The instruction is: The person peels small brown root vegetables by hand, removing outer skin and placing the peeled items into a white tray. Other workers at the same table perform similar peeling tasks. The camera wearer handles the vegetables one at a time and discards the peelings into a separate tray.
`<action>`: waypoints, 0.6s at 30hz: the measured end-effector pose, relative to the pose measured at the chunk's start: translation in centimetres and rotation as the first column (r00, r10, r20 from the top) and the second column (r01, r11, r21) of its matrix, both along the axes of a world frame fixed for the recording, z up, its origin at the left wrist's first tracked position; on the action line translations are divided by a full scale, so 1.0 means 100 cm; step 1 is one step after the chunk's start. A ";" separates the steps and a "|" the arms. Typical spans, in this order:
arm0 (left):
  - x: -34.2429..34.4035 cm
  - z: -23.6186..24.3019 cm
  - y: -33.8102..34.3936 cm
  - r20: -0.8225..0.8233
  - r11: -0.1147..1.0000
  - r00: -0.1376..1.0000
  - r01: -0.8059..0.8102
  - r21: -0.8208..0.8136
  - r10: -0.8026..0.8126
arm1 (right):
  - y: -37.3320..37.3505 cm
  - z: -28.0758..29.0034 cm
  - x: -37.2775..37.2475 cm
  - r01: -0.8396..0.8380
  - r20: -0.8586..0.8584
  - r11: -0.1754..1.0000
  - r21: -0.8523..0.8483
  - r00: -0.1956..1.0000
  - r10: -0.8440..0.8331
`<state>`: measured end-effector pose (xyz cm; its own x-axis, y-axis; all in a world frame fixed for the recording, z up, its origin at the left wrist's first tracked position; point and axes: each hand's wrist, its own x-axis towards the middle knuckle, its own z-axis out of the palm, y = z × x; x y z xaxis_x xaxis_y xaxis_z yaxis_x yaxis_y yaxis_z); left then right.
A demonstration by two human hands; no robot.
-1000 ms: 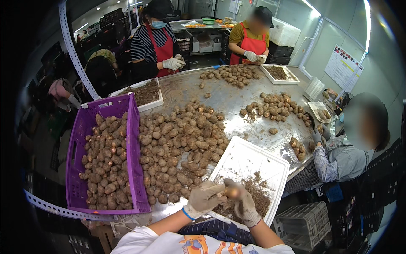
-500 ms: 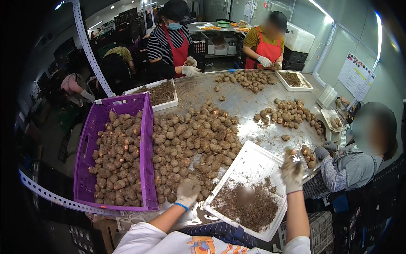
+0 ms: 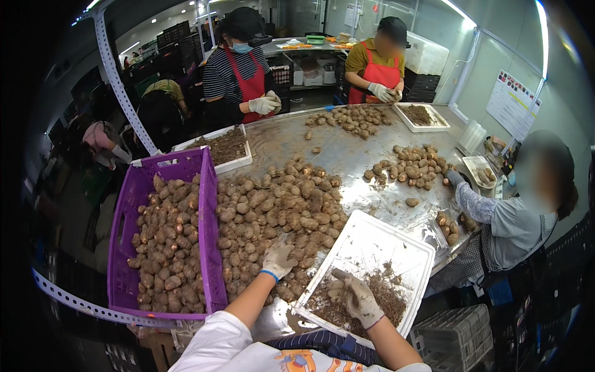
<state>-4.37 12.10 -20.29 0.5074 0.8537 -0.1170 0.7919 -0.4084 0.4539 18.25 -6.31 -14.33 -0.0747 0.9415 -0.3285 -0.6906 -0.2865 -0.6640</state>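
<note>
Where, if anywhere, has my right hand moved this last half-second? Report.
Yes: your right hand moved leftward, from the white tray's right edge to over its debris.

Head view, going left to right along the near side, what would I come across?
Purple crate → your gloved left hand → your gloved right hand → light grey crate. The tuber pile and white tray are left out because the hands overlap them.

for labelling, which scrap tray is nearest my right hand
Front white tray: your right hand is over it; rear-left tray and rear-right tray sit farther off.
</note>
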 end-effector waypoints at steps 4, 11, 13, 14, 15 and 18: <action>-0.001 0.011 -0.024 0.488 0.990 0.871 0.011 -0.138 0.059 | -0.005 0.001 0.003 0.068 0.273 0.994 -0.085 0.961 -0.042; 0.040 0.080 -0.095 0.798 0.889 0.597 0.317 -0.331 0.084 | 0.026 0.070 -0.045 -0.052 0.987 0.999 -0.011 0.162 0.019; 0.048 0.068 -0.106 0.744 0.908 0.643 0.180 -0.379 0.183 | 0.028 0.051 -0.032 -0.116 0.996 0.990 -0.078 0.027 0.082; 0.052 0.057 -0.108 0.718 0.888 0.656 0.158 -0.431 0.232 | 0.030 0.033 -0.021 -0.141 0.993 0.983 -0.116 -0.039 0.111; 0.056 0.050 -0.109 0.691 0.866 0.666 0.134 -0.482 0.282 | 0.029 0.023 -0.009 -0.333 0.987 0.943 0.005 -0.152 -0.059; 0.061 0.041 -0.114 0.794 0.903 0.552 0.159 -0.398 0.253 | 0.017 0.026 -0.006 0.212 0.597 0.906 -0.366 0.801 0.054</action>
